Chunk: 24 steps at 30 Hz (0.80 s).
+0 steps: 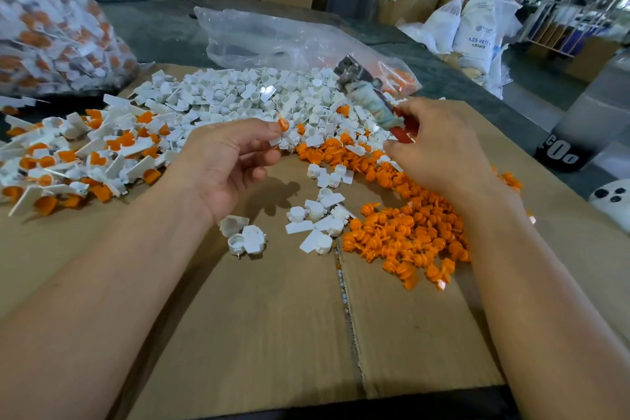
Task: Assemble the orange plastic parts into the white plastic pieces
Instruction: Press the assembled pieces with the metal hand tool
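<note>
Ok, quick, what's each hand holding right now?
Left hand: pinching a small white plastic piece with an orange plastic part.
Right hand: gripping a cloth-wrapped metal tool.

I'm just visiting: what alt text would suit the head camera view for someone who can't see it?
A person's left hand pinches a white piece with an orange part while the right hand grips a raised, cloth-wrapped metal tool. On the cardboard lie heaps of white pieces, loose orange parts and, at left, assembled pieces.
</note>
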Each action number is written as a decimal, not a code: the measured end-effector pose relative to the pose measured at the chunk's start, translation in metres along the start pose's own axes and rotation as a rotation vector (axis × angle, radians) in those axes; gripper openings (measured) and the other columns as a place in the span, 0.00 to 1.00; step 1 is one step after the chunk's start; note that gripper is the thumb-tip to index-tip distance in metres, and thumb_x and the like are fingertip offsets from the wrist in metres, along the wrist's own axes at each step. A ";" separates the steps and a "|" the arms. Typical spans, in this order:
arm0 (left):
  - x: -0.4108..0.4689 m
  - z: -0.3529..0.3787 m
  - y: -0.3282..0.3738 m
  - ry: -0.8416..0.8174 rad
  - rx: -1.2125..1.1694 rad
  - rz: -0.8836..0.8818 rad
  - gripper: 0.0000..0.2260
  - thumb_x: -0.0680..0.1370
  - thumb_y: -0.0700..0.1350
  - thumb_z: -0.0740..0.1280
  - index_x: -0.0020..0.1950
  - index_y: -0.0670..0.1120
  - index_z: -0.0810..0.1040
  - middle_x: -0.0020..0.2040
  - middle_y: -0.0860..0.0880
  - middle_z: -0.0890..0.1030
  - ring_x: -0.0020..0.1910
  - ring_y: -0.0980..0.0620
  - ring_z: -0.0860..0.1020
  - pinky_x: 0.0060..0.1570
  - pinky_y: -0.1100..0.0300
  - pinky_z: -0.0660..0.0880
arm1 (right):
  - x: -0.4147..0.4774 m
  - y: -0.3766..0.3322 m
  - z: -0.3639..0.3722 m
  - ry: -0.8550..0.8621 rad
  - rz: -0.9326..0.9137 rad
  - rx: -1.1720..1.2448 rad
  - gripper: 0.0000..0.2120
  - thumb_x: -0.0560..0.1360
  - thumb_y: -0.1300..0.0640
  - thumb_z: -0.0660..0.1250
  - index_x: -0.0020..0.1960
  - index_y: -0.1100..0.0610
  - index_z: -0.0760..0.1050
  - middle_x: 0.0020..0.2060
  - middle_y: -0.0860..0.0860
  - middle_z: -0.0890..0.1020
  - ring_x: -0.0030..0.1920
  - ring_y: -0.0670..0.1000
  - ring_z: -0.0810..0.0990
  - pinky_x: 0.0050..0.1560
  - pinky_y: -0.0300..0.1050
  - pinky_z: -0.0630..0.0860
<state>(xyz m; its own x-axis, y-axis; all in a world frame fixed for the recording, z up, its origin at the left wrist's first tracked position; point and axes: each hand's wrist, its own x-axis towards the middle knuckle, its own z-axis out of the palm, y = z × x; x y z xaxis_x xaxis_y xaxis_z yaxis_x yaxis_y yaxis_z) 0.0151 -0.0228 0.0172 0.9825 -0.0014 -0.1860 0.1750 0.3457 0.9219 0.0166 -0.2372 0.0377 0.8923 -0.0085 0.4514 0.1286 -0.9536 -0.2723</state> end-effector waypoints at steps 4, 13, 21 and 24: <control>0.001 -0.001 0.000 0.012 0.006 -0.002 0.03 0.71 0.37 0.69 0.39 0.43 0.77 0.24 0.54 0.77 0.21 0.60 0.73 0.17 0.70 0.63 | -0.002 -0.005 0.003 -0.031 -0.032 0.047 0.16 0.73 0.53 0.67 0.59 0.56 0.73 0.46 0.50 0.75 0.47 0.49 0.71 0.44 0.43 0.66; 0.003 -0.001 -0.001 0.020 0.006 0.001 0.02 0.70 0.38 0.70 0.39 0.43 0.78 0.23 0.54 0.77 0.20 0.60 0.72 0.17 0.70 0.63 | -0.009 -0.017 -0.001 -0.108 -0.103 0.123 0.11 0.73 0.49 0.67 0.51 0.55 0.75 0.35 0.44 0.73 0.35 0.45 0.70 0.34 0.32 0.64; 0.004 0.001 0.001 0.001 -0.031 0.093 0.03 0.72 0.37 0.69 0.41 0.42 0.76 0.24 0.54 0.78 0.20 0.59 0.72 0.17 0.69 0.63 | -0.014 -0.024 -0.006 -0.265 -0.090 0.277 0.14 0.72 0.48 0.67 0.33 0.50 0.67 0.28 0.46 0.68 0.29 0.43 0.66 0.27 0.27 0.62; 0.005 0.002 0.000 0.013 -0.065 0.151 0.03 0.72 0.37 0.69 0.42 0.42 0.75 0.25 0.55 0.78 0.21 0.59 0.72 0.18 0.69 0.63 | -0.014 -0.025 -0.007 -0.339 -0.085 0.335 0.16 0.72 0.47 0.66 0.39 0.61 0.72 0.29 0.48 0.69 0.27 0.43 0.67 0.26 0.32 0.61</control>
<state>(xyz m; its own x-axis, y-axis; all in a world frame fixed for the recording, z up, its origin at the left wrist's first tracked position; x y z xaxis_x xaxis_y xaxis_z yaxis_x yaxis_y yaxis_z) 0.0202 -0.0244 0.0169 0.9964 0.0671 -0.0522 0.0209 0.4014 0.9156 -0.0025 -0.2152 0.0438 0.9560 0.2173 0.1970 0.2903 -0.7965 -0.5304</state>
